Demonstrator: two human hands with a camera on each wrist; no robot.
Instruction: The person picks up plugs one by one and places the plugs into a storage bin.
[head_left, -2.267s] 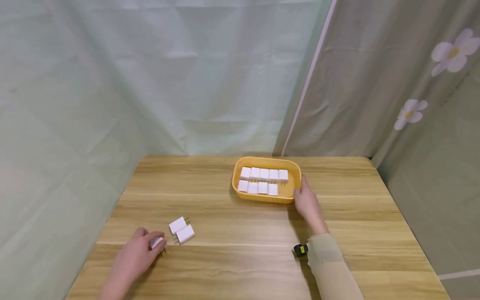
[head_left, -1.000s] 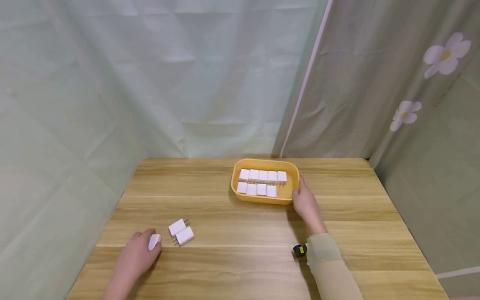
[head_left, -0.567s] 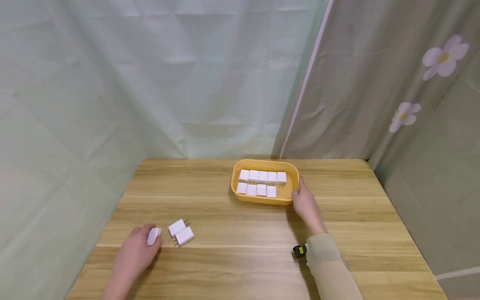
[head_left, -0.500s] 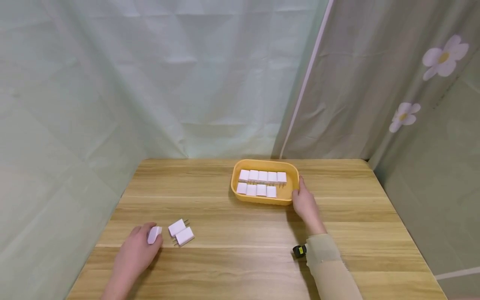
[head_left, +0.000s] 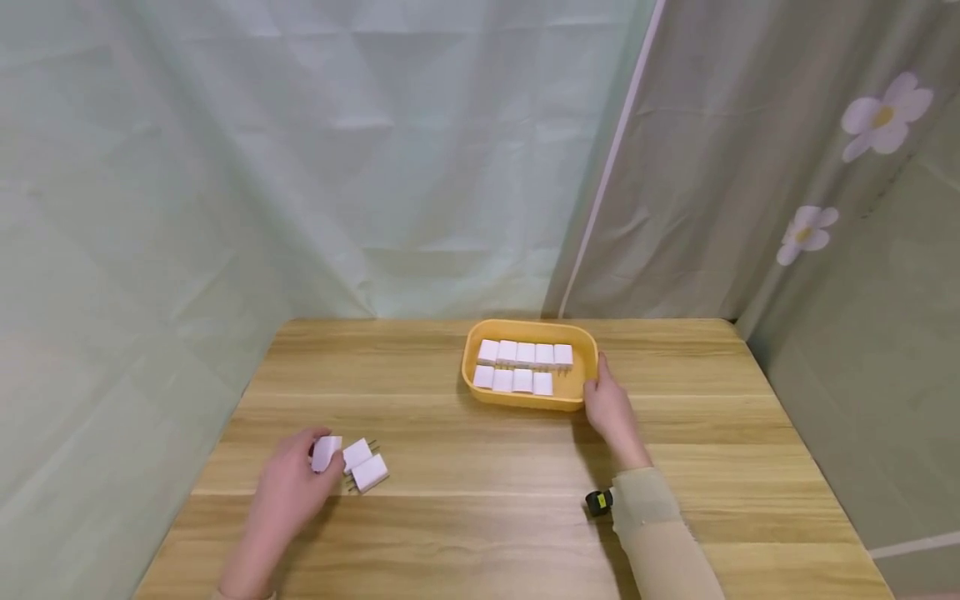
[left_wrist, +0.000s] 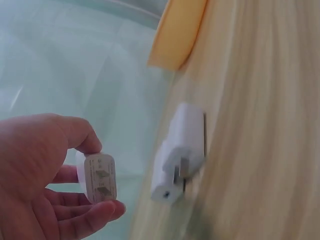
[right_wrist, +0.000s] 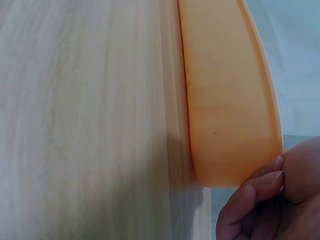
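Observation:
My left hand (head_left: 296, 483) pinches a small white plug adapter (head_left: 326, 453) between thumb and fingers, lifted just off the wooden table (head_left: 480, 517); the left wrist view shows the same adapter (left_wrist: 100, 177) held in my fingertips. Two more white adapters (head_left: 363, 464) lie side by side right beside it, prongs showing, also seen as the pair of adapters (left_wrist: 181, 150). My right hand (head_left: 609, 406) holds the right end of a yellow tray (head_left: 585, 392) at the table's middle back, fingers against its wall (right_wrist: 230, 125). Several white adapters (head_left: 525, 365) lie in two rows inside.
Pale green curtains hang behind and left of the table, and a flowered curtain (head_left: 825, 208) hangs on the right. A small black and yellow device (head_left: 600, 500) sits at my right wrist by the beige sleeve (head_left: 660, 542).
My left hand has lifted its adapter and carried it up and to the right, close to the two on the table. The right hand has stayed on the tray.

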